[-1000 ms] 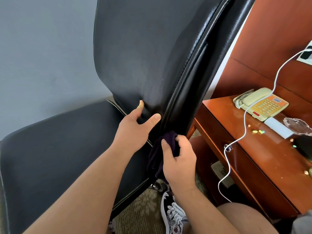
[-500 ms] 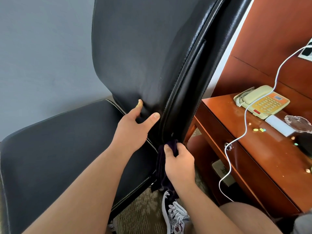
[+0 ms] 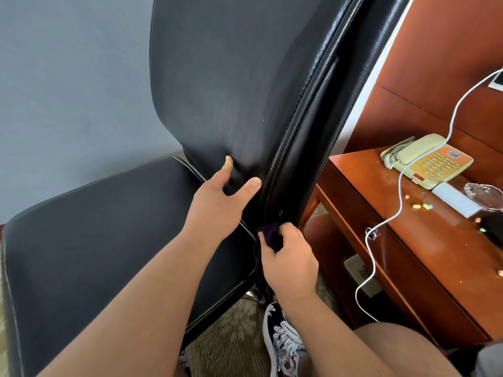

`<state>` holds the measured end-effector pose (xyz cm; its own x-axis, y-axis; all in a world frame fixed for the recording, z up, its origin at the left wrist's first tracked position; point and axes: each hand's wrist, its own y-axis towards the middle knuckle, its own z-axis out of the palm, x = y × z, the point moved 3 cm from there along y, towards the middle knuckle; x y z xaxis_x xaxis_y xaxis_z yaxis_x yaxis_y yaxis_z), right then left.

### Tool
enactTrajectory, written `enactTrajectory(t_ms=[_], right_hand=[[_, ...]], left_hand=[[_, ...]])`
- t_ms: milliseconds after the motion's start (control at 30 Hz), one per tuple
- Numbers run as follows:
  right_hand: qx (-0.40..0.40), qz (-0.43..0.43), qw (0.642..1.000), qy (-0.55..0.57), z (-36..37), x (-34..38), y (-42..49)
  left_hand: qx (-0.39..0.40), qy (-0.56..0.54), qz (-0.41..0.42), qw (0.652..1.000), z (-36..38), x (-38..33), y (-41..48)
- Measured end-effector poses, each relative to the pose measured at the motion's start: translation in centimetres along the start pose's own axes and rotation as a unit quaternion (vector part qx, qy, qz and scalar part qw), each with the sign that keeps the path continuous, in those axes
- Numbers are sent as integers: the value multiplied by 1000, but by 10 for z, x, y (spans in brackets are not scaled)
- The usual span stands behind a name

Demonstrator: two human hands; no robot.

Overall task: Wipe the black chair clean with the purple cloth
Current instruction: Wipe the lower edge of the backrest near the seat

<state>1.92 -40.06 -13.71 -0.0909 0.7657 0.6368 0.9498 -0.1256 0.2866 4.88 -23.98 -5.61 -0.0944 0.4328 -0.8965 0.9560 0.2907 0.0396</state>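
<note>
1. The purple cloth (image 3: 270,236) is bunched into a wad in the right hand (image 3: 288,265). The fingers and thumb curl round it and push it against the side edge of the black chair (image 3: 206,126), low down where back and seat meet. A tail of cloth hangs below the hand.
2. The tight wad seems chosen so the cloth fits into the narrow stitched groove along that edge. The step in hand looks like wiping the side of the backrest (image 3: 231,63).
3. The left hand (image 3: 217,202) sits just above and to the left of the right hand. It holds nothing. Its forefinger and thumb are spread and press into the lower front of the backrest, denting the leather.
4. That press probably braces the chair so it does not turn or tip away from the wiping hand.
5. The seat (image 3: 95,240) spreads out to the left of the left forearm, and the backrest rises high above both hands.
6. To the right of the right hand stands a reddish wooden counter (image 3: 408,248). It carries a cream telephone (image 3: 427,161).
7. A white cable (image 3: 400,191) crosses the counter and loops down its front, near the right arm. A wide sweep of that arm might snag it.
8. Below the right wrist, a patterned shoe (image 3: 283,344) rests on the carpet.
</note>
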Motion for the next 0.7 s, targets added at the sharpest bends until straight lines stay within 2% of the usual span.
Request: enactTrajectory(t_ms=[100, 300, 367, 433, 567, 700], right_hand=[[10, 41, 999, 15, 2, -5, 1], [-94, -71, 986, 114, -24, 34, 4], [-115, -83, 980, 137, -31, 42, 8], [-103, -73, 983, 134, -30, 41, 9], [-68, -58, 993, 72, -18, 26, 2], [-22, -16, 1000, 11, -4, 9, -2]], left_hand=[[-1, -3, -3, 1000, -1, -1, -2], [-8, -15, 2, 1000, -1, -5, -4], [-4, -14, 0, 1000, -1, -6, -4], [5, 0, 6, 1000, -3, -7, -5], [20, 116, 5, 993, -13, -9, -4], [18, 238, 32, 971, -17, -17, -15]])
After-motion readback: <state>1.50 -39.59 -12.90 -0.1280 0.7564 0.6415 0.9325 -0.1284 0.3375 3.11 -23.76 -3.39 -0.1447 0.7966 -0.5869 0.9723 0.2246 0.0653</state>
